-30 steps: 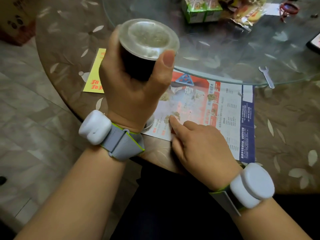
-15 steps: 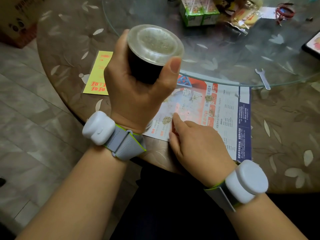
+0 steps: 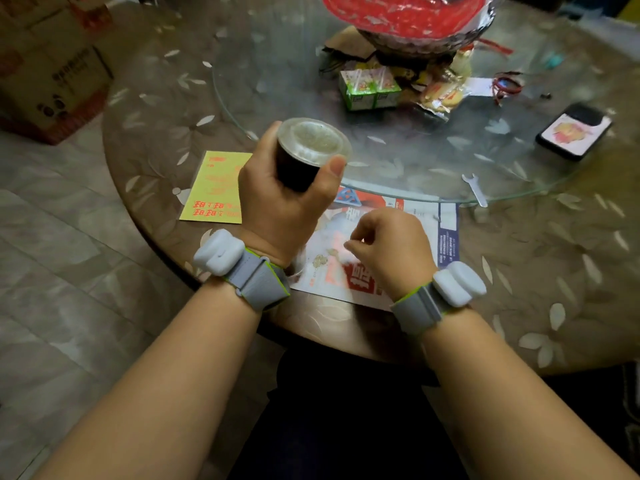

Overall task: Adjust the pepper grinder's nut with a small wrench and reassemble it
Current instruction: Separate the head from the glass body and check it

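Nearest the table's edge, both forearms reach in, each wrist strapped with a grey band carrying a white module. Right hand (image 3: 391, 247) hovers just above a printed flyer (image 3: 446, 233), fingers curled inward with thumb and forefinger tips pinched close; whether anything tiny sits between them cannot be told, the frame being blurred there. Small pale clumps of ground matter (image 3: 320, 259) lie on the flyer just left of that hand. Left hand (image 3: 284, 202) is raised above the flyer's left part, wrapped firmly around the pepper grinder (image 3: 304, 157): dark body gripped in the palm, thumb pressed along its right side, the clear round end facing up toward the camera and dusted inside. Yellow card (image 3: 216, 188) with red print lies flat on the table (image 3: 554, 271), just left of the left hand. Farther out, a round glass turntable (image 3: 263, 81) covers the centre; its near rim overlaps the flyer's top edge. Small flat wrench (image 3: 475, 189) rests on that rim, to the right, well apart from both hands. Beyond: a dark phone (image 3: 573, 133) with lit screen at right, two green drink cartons (image 3: 369, 88) side by side, snack wrappers, a large red-topped bowl at the far end. Cardboard box (image 3: 52, 71) on the floor, far left.
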A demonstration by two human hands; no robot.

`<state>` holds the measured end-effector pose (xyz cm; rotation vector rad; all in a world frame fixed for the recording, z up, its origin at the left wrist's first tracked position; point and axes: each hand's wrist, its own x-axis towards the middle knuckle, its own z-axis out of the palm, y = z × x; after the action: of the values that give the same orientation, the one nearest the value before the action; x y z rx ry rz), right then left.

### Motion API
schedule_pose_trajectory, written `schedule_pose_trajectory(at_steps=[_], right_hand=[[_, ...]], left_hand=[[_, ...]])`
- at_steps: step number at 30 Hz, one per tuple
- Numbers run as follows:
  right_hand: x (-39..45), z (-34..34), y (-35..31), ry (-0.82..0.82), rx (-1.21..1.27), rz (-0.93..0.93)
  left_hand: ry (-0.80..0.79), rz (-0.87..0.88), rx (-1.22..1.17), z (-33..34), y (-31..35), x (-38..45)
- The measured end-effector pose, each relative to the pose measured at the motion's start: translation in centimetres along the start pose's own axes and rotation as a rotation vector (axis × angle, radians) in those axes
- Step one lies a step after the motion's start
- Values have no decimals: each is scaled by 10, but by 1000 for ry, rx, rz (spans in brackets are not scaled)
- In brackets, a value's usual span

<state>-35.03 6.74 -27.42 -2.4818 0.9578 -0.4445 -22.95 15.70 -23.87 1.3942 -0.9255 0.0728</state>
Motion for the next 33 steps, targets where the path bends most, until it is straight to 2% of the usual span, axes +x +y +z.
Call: schedule_pose_trajectory(at_steps=[3,5,8,11,15,25,30,33], right_hand=[[4,-2,-4,-81,-128,37],[5,0,-5,-116,-113,67],[2,-7,-11,-50,11,133],[-7,-26,-23,2,13,191],[-19,-44,-29,-8,7,222],[-38,-74,-33,28,52,190],[-13,-83,-27,2,223,39],[24,-79,-22,10,300,43]], left_hand=[[10,-26,-44,6,16,5],[20,-85,-78,11,23,9],[44,-158,-148,14,34,16],[4,-199,-202,11,50,19],[-89,-150,-123,4,80,21],[-264,-204,-227,4,110,17],[-306,-216,-280,12,106,48],[-289,-235,-305,25,82,75]])
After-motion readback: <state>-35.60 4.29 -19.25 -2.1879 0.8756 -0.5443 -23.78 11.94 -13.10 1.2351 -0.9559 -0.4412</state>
